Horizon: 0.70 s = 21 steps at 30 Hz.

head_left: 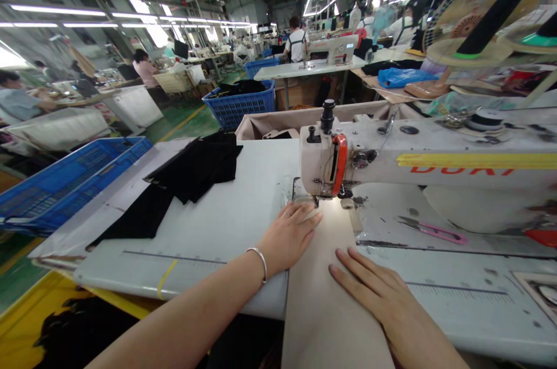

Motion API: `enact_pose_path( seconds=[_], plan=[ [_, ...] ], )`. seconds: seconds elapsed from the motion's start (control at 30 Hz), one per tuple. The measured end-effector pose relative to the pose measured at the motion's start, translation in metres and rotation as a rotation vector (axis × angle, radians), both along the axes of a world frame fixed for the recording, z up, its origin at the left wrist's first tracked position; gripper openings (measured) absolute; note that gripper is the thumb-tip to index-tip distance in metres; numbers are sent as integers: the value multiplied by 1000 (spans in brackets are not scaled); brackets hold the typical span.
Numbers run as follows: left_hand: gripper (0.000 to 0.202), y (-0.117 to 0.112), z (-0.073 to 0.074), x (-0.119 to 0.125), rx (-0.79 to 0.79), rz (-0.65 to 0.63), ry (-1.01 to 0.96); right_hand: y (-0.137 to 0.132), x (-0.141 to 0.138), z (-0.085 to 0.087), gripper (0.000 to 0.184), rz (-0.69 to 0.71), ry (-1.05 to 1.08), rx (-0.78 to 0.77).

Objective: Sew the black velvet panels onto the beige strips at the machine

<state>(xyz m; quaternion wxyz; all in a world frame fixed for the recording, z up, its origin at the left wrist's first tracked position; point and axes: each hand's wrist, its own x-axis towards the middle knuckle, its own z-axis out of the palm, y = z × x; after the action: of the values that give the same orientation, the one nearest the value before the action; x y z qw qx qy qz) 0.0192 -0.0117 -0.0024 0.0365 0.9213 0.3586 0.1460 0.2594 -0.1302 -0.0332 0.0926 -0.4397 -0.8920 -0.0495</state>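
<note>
Head view: left hand (pixel 289 235) and right hand (pixel 374 290) lie flat, unclenched, on beige cloth (pixel 324 317) over a seemingly scuffed factory table (pixel 217 224).

Garment factory: rows of sewing machines (pixel 331 50).

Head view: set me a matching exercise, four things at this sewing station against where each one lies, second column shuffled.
Things:
1 beige fabric strip
2 black fabric
3 pink-handled scissors
4 blue crate

Places:
A beyond the left edge of the table
B flat under the left hand and right hand
C on the table, right of the beige strip
D piled left of the sewing machine

Pairs: 1-B, 2-D, 3-C, 4-A
</note>
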Motion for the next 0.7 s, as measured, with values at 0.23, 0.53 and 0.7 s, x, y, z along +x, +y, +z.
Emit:
enact_pose_path(
  seconds=[0.23, 0.53, 0.7],
  plan=[
    [41, 0, -1, 0, 5, -9, 7, 7, 2, 4, 59, 32, 31, -21],
    [41, 1, -3, 0, 4, -2, -19, 7, 3, 4, 59, 37, 115, -28],
    [40, 2, -4, -2, 6, -23, -34, 30, 1, 24, 55, 35, 210, -91]
  ],
)
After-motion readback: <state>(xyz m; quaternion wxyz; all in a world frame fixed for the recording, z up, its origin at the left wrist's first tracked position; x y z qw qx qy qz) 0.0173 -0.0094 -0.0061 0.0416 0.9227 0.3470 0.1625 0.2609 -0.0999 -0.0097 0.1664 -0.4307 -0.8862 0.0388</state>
